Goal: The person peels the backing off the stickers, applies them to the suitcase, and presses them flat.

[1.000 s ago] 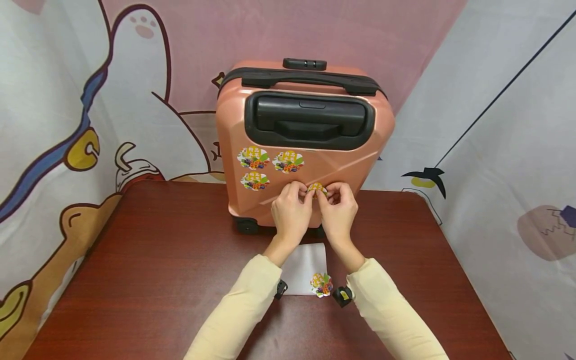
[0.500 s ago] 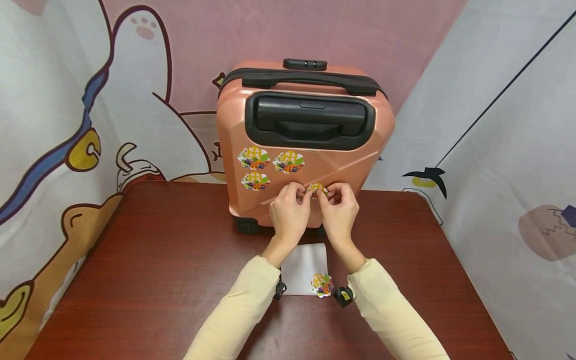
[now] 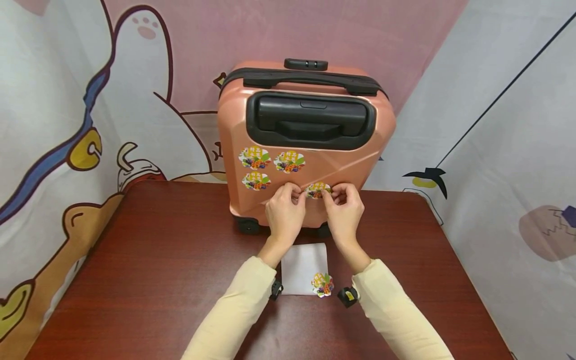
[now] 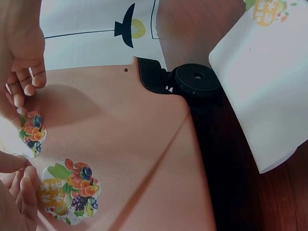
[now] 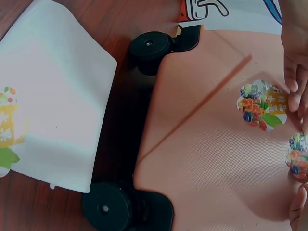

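Note:
Both hands are at a fruit sticker (image 3: 317, 190) on the lower front of the pink suitcase (image 3: 355, 167). My left hand (image 3: 285, 212) pinches its left edge between thumb and curled fingers. At the opposite edge my right hand (image 3: 345, 212) grips, its thumb lying over the sticker's corner. The left wrist view shows this sticker (image 4: 32, 134) between the two hands, close against the shell. Three matching stickers are on the suitcase: one at upper left (image 3: 254, 158), another beside it (image 3: 289, 162) and one below (image 3: 256, 181). Exact fingertip contact is partly hidden.
A white backing sheet (image 3: 303, 270) lies on the brown table (image 3: 157, 270) below the hands, with one fruit sticker (image 3: 322, 284) at its lower right corner. The suitcase stands on black wheels (image 3: 248, 225) against a printed cloth backdrop (image 3: 189, 55).
My hands have moved slightly apart, the left one leftward and the right one rightward. More of the sticker between them shows, and it looks flatter against the suitcase.

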Demonstrator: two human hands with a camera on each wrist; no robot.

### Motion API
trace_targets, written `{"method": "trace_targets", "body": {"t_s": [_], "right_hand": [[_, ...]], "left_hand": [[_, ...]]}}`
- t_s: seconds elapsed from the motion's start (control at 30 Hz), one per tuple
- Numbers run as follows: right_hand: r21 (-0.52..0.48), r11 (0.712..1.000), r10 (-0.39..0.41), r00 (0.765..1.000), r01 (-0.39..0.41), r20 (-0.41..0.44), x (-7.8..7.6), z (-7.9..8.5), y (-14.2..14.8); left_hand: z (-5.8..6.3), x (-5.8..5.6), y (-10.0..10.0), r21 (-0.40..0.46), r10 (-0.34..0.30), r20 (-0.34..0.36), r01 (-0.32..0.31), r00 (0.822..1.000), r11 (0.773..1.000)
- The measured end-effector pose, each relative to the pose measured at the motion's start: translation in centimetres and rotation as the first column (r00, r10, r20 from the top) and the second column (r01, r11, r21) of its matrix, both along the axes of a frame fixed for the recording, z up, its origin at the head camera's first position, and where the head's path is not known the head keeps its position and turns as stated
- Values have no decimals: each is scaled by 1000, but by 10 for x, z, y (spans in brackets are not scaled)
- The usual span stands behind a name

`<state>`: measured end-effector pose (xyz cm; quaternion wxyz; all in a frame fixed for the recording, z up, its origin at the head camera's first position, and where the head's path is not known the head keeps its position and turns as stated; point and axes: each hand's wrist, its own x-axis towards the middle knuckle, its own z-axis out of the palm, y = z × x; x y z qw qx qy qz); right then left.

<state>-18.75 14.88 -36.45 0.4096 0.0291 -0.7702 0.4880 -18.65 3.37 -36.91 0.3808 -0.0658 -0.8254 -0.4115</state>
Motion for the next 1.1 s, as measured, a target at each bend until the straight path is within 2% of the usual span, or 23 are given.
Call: {"method": "trace_targets", "body": {"t_s": [0.33, 0.43, 0.5, 0.67, 0.77, 0.83, 0.97, 1.1], "right_hand": [[-14, 1000, -1, 999, 2, 36, 1, -2, 12], [-20, 1000, 10, 999, -9, 48, 1, -3, 16], [-33, 999, 34, 998, -32, 60, 1, -3, 19], [-53, 992, 123, 986, -118, 113, 3, -3, 22], [-64, 983, 183, 971, -175, 155, 4, -4, 22], [-97, 968, 244, 953, -230, 179, 6, -4, 22], [-179, 922, 376, 904, -343, 205, 13, 2, 16], [-219, 886, 452, 867, -408, 212, 16, 4, 13]], "left_hand": [[-2, 1, -10, 31, -13, 30, 13, 999, 999], [-1, 2, -13, 44, -60, 39, 58, 997, 997], [-1, 2, -15, 64, -121, 54, 117, 991, 991], [-3, 2, -19, 135, -297, 99, 283, 950, 950], [-3, 2, -20, 181, -371, 125, 347, 920, 920], [-4, 1, -21, 211, -410, 149, 376, 900, 902], [-2, 2, -22, 270, -471, 190, 415, 862, 869], [-1, 2, -23, 301, -500, 201, 432, 842, 850]]}}
